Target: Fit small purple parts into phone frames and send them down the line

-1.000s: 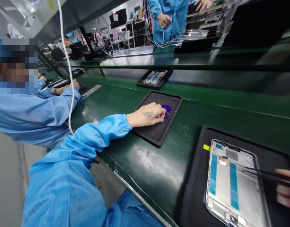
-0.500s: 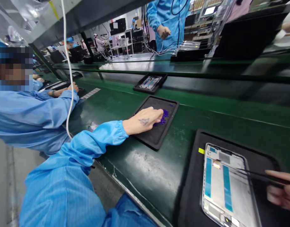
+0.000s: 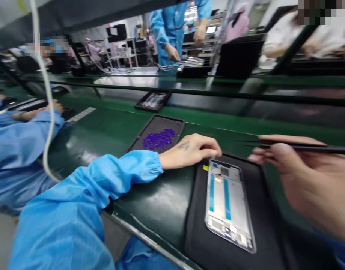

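My left hand (image 3: 193, 150) hovers at the far left corner of a black tray (image 3: 199, 225), fingers pinched together; what they hold is too small to make out. In that tray lies a white phone frame (image 3: 227, 204) with two blue strips. My right hand (image 3: 299, 176) is raised to the right of the tray, closed on black tweezers (image 3: 276, 145) whose tips point left toward my left hand. A second black tray (image 3: 158, 129) with a pile of small purple parts (image 3: 158, 138) sits just left of my left hand.
All trays rest on a green conveyor belt (image 3: 110, 131). Another tray with a phone frame (image 3: 153, 100) lies farther back. A co-worker's blue sleeve (image 3: 23, 150) and a hanging white cable (image 3: 47, 112) are at the left. People in blue coats stand behind the far bench.
My left hand left the purple parts and moved right to the phone tray's corner. My right hand rose with the tweezers. The view swung right.
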